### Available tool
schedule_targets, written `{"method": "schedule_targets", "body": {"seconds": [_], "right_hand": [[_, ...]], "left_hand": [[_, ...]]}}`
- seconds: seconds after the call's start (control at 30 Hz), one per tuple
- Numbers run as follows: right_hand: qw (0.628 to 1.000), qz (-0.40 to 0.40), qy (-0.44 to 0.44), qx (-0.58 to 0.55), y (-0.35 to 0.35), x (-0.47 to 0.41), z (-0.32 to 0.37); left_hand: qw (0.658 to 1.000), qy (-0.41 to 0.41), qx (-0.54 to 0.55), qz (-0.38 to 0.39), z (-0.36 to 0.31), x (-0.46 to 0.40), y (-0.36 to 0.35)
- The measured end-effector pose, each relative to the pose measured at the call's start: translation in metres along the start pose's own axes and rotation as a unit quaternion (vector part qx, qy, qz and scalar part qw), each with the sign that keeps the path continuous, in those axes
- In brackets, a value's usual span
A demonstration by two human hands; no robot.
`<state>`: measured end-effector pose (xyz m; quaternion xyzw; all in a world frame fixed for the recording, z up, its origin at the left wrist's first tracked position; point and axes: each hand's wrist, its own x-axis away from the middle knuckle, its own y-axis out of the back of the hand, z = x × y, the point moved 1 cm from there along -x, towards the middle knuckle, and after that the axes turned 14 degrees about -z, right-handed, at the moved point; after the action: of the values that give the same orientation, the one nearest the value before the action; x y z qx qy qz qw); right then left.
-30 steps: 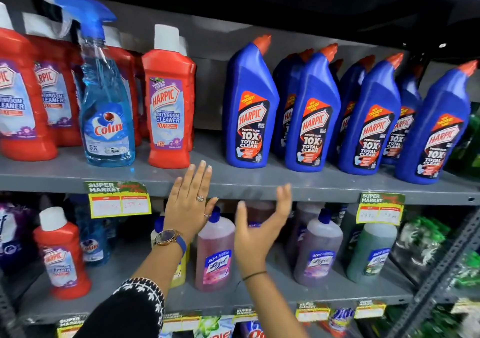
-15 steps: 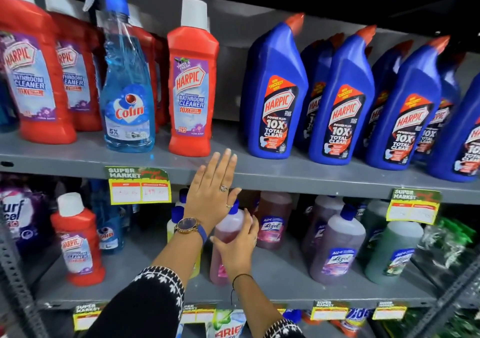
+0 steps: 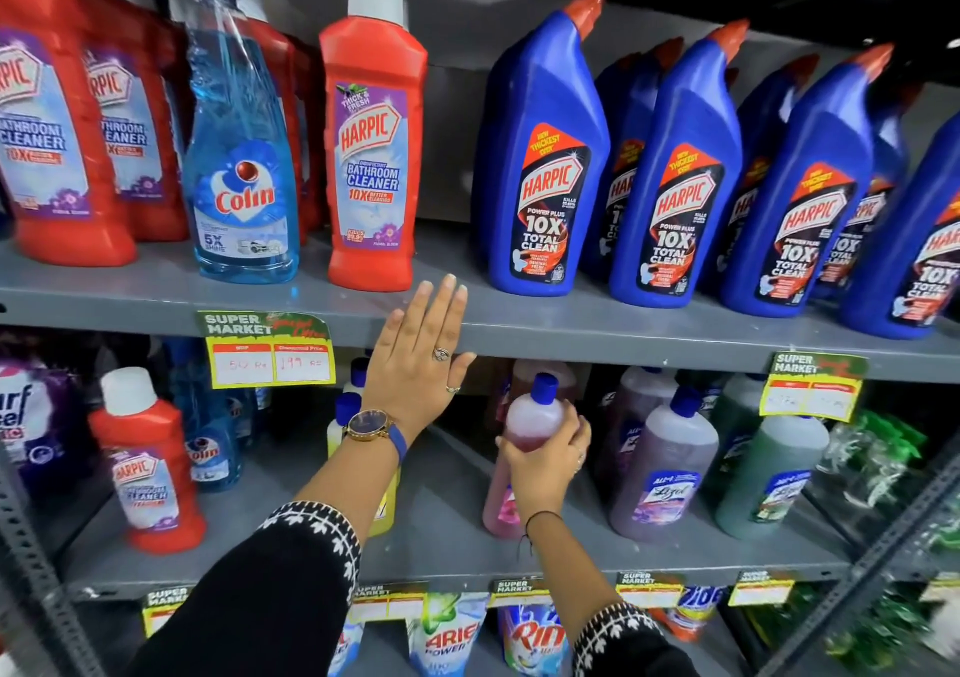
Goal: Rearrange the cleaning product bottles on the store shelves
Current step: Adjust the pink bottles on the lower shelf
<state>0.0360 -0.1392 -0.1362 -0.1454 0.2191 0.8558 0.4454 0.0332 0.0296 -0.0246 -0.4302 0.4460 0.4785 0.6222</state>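
Observation:
My right hand [image 3: 545,460] grips the shoulder of a pink floor-cleaner bottle [image 3: 530,416] with a blue cap, standing on the lower shelf [image 3: 447,541]. My left hand [image 3: 421,359] is flat and open, fingers spread, resting against the front edge of the upper shelf [image 3: 597,333]. On that upper shelf stand red Harpic bathroom cleaners [image 3: 371,146], a blue Colin spray bottle [image 3: 239,167] and several blue Harpic toilet cleaners [image 3: 545,167]. A yellow bottle [image 3: 387,505] is mostly hidden behind my left forearm.
On the lower shelf stand a purple bottle [image 3: 662,468], a green bottle [image 3: 769,473], a small red Harpic bottle [image 3: 148,463] and a small Colin bottle [image 3: 210,442]. Price tags [image 3: 267,351] hang on the shelf edges. Detergent packs [image 3: 447,629] fill the bottom shelf.
My right hand has closed around the pink bottle's shoulder, where before it only reached toward it. My left hand has stayed on the upper shelf edge. The view has moved closer.

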Motion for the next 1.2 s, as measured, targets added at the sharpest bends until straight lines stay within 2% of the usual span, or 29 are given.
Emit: {"method": "schedule_targets", "body": {"seconds": [0.17, 0.67, 0.9, 1.07, 1.2], "right_hand": [[0.999, -0.017, 0.017, 0.032, 0.007, -0.022, -0.016], [1.0, 0.019, 0.016, 0.013, 0.01, -0.025, -0.024], [0.999, 0.029, 0.023, 0.022, 0.013, -0.024, -0.023], [0.996, 0.066, 0.031, 0.044, 0.014, -0.025, -0.03], [0.995, 0.072, -0.02, 0.063, 0.019, -0.019, -0.036]], "left_hand": [[1.0, -0.004, -0.003, -0.003, 0.0, 0.0, 0.001], [0.999, 0.009, -0.002, 0.037, 0.0, -0.003, 0.005], [0.995, 0.04, 0.004, 0.087, -0.005, -0.006, 0.012], [0.988, 0.079, -0.011, 0.134, -0.011, -0.007, 0.021], [0.976, 0.103, 0.008, 0.189, -0.016, -0.011, 0.033]]}}
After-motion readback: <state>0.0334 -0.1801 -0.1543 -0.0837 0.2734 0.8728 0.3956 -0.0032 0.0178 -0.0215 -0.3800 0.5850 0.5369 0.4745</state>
